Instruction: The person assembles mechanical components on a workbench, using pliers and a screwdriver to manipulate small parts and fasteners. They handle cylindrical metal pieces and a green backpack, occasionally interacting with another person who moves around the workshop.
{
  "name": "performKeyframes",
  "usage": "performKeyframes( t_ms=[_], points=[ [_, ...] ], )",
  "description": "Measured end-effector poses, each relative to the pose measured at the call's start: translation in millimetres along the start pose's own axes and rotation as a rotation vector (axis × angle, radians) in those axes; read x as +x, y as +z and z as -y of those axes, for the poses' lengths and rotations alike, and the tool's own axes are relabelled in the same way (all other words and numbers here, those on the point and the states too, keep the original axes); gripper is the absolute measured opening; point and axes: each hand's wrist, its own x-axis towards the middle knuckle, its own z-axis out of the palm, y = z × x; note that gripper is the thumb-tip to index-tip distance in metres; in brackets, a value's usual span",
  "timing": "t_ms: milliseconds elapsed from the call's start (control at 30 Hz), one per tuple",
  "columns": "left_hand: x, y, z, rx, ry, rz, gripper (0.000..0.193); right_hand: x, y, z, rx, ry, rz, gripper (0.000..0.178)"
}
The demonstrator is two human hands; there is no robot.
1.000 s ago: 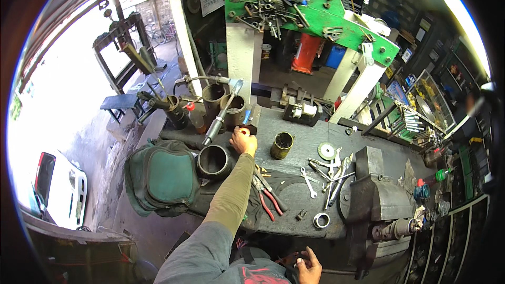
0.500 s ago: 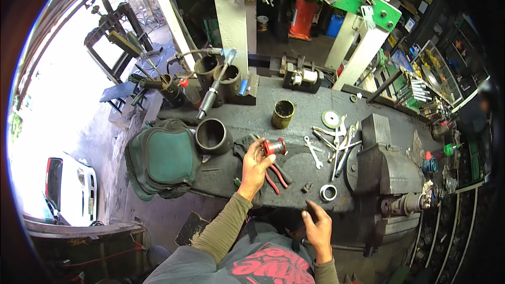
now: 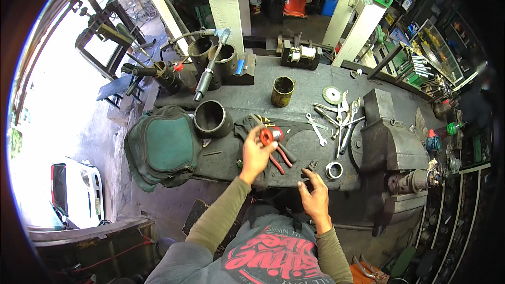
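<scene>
The left hand (image 3: 256, 153) is now drawing back toward the body from the far side of the table (image 3: 294, 87), its fingers clamped on a small red round part (image 3: 266, 137), glossy and ring-shaped; the work is shifting to the near edge. At four o'clock of it, the right hand (image 3: 315, 195) is hovering, fingers apart and empty, beside a shiny metal ring (image 3: 333, 170) and red-handled pliers (image 3: 281, 158).

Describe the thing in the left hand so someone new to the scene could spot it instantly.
Start at the dark grey metal workbench and go to its near edge, left of the big grey bench vise. There the left hand holds up a small red ring-shaped part. Unlike the red-handled pliers lying beside it, it is round and lifted off the bench.
</scene>
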Motion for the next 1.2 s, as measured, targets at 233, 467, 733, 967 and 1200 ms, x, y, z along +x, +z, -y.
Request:
performKeyframes(
  t_ms=[233, 467, 733, 967, 1200],
  points=[
    [84.5, -15.5, 0.1, 0.778, 0.32, -0.31, 0.066, -17.5, 3.7, -16.9, -0.072, 0.152, -0.007, 0.036],
    [128.1, -40.8, 17.1, 1.011, 0.134, -0.362, 0.074, -19.5, 10.2, -25.0, -0.104, 0.135, 0.039, 0.035],
    [149.1, -16.2, -4.7, 0.808, 0.224, -0.4, 0.059, -27.1, -10.2, -21.3, -0.095, 0.203, 0.011, 0.032],
    [221.7, -24.5, -10.0, 0.741, 0.188, -0.545, 0.048, -44.4, -21.6, -20.8, -0.152, 0.221, 0.019, 0.03],
    [241.2, -13.3, -17.6, 0.924, 0.114, -0.558, 0.034, -65.3, -29.9, -43.8, -0.135, 0.253, -0.069, 0.028]
  ],
)
